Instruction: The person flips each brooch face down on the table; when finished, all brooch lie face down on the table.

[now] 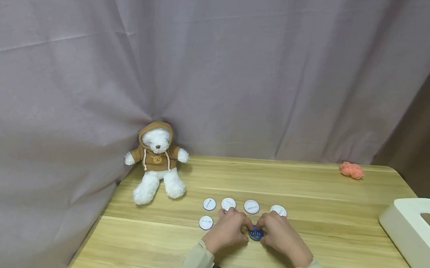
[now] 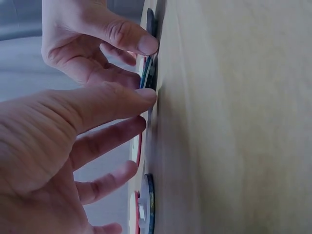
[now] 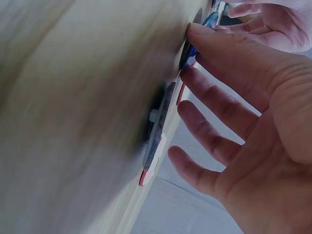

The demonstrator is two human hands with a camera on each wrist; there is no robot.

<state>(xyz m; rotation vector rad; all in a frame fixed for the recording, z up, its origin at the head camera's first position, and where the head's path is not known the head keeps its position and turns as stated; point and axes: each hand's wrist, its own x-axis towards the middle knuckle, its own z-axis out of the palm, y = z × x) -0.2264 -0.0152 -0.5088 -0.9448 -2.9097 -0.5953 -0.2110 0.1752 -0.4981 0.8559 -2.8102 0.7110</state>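
A blue round pin badge [image 1: 255, 233] with a lighter pattern lies between the two hands at the table's front middle. My left hand [image 1: 229, 230] holds its left edge with thumb and fingertips, and my right hand [image 1: 280, 233] pinches the right edge. From the left wrist the badge [image 2: 146, 73] appears almost edge-on, tilted beside both thumbs. The right wrist view shows the badge [image 3: 187, 51] between thumb and index finger, the other fingers spread. Behind the hands sit white badges [image 1: 251, 206], pin backs up; the right hand partly covers one badge [image 1: 278, 210].
Two more white badges [image 1: 206, 222] [image 1: 209, 204] lie left of the hands. A plush bear [image 1: 157, 158] in a brown hoodie sits at the back left. Orange yarn [image 1: 351, 170] lies at the back right, a white box [image 1: 420, 238] with a slot at the right edge. Curtain [image 1: 245, 67] hangs behind.
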